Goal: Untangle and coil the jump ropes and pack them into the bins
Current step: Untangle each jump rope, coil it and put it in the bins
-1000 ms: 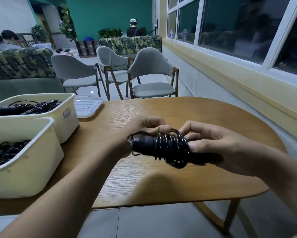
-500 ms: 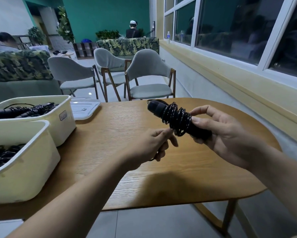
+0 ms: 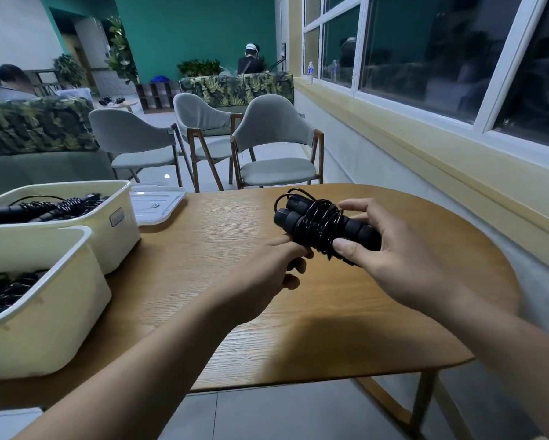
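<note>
The right hand's (image 3: 400, 265) grip was clamped on a coiled black jump rope (image 3: 322, 228). The thumb pressed on the near side of the bundle and the fingers curled over its far side. The rope's two foam handles lay side by side, their ends pointing toward the tabletop's far left corner, and the glossy cord was wound many times around their middle, with one loose loop standing off the far end.

The left hand (image 3: 263, 277) sat just beside and below the bundle with its fingers curled, the fingertips touching the underside of the wound cord. I could not tell whether that grip pinched a strand or only rested against it.

Both hands held the rope in the air above the middle of the wooden tabletop (image 3: 222, 312), closer to its far edge than its near one.

Along the left edge stood two cream plastic bins, touching or nearly so. The far bin (image 3: 121, 236) held several black ropes lying lengthwise, and the near bin (image 3: 54, 312) held a pile of dark coiled ropes. A white lid (image 3: 159, 206) lay flat at the far edge, just beside the far bin.
</note>
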Demonstrator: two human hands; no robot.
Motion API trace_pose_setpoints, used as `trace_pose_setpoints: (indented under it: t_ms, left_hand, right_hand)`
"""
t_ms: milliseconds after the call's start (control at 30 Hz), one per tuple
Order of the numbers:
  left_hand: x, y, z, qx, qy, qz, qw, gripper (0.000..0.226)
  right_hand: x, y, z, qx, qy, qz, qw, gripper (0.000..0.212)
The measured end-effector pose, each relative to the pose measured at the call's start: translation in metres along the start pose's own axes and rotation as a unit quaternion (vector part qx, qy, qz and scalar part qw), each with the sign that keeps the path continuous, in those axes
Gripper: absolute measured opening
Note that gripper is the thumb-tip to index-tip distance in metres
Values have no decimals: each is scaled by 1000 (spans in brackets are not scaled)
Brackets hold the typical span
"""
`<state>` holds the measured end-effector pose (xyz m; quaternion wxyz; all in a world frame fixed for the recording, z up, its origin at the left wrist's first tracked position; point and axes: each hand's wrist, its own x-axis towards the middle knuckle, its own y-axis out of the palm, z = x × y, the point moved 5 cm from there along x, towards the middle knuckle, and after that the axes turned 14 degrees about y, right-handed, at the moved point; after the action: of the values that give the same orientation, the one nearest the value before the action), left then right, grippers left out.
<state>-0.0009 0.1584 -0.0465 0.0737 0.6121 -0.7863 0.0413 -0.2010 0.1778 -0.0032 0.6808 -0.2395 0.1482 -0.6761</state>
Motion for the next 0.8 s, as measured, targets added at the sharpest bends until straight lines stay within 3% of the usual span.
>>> trace_pose_setpoints:
  t_ms: [100,400,533,800]
  left_hand:
    - [-3,1,-2,-52,6,-6,999,16]
    - [-11,-18,-18,32,0,-43,999,37]
    - [-15,-32,-34,6,-8,-81,997,45]
    - [-49,-88,-69,31,2,-192,981,41]
  right_hand:
    - [-6,7,5,-28,-13,-46,998,51]
    - [-15,43,18,-71,-63,-97,991,59]
    - [-18,64,41,-136,-119,-125,976,63]
    - [-28,129,95,-148,-209,-70,964,57]
